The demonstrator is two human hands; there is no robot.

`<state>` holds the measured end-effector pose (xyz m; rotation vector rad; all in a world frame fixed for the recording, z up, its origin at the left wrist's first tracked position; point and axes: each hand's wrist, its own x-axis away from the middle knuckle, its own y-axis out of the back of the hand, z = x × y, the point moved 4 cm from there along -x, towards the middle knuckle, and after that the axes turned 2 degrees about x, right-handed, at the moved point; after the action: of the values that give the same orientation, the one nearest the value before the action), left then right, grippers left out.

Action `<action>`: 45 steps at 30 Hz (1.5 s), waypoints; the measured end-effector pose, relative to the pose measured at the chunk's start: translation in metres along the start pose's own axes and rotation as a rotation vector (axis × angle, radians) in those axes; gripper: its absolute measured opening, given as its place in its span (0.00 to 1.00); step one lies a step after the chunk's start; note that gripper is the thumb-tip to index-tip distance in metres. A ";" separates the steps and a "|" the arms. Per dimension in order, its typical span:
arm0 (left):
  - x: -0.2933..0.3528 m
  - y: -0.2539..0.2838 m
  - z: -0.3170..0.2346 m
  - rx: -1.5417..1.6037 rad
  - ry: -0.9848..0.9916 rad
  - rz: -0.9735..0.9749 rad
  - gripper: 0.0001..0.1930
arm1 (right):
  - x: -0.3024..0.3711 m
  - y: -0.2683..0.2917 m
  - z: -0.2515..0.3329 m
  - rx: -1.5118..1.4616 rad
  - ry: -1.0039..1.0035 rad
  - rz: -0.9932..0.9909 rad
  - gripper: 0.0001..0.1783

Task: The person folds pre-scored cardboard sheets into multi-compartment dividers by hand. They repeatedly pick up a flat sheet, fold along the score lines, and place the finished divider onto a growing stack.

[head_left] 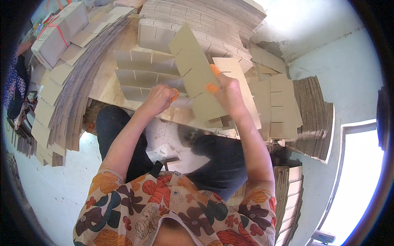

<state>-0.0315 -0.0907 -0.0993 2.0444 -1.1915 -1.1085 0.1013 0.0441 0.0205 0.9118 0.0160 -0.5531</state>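
My right hand (230,93), with orange covers on two fingers, grips a long slotted cardboard divider strip (192,65) that is tilted across the middle. A second, paler slotted strip (245,84) shows beside and behind that hand. Several slotted strips (143,77) stand on edge in rows on the wooden board, left of the held strip. My left hand (160,99) is curled closed in front of the nearest rows, an orange cover showing on one finger. Whatever its fingers may pinch is hidden.
Tall stacks of slotted cardboard (197,24) rise at the back. More stacks lie at the left (61,92) and right (283,108). A carton tied with red string (59,37) sits at far left. My legs are under the near edge of the wooden board (107,88).
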 end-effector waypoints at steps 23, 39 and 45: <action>-0.013 -0.007 0.006 0.001 0.015 0.050 0.05 | 0.001 -0.048 -0.018 0.162 0.151 0.095 0.08; -0.014 0.005 -0.021 -0.033 -0.062 0.034 0.20 | 0.021 0.035 -0.082 0.591 0.006 -0.399 0.18; -0.015 -0.013 -0.030 -0.192 -0.127 0.193 0.29 | 0.083 0.091 -0.181 0.492 -0.498 -0.112 0.25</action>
<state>-0.0048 -0.0705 -0.0876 1.6992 -1.2617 -1.2210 0.2541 0.1867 -0.0442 1.2309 -0.5421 -0.8997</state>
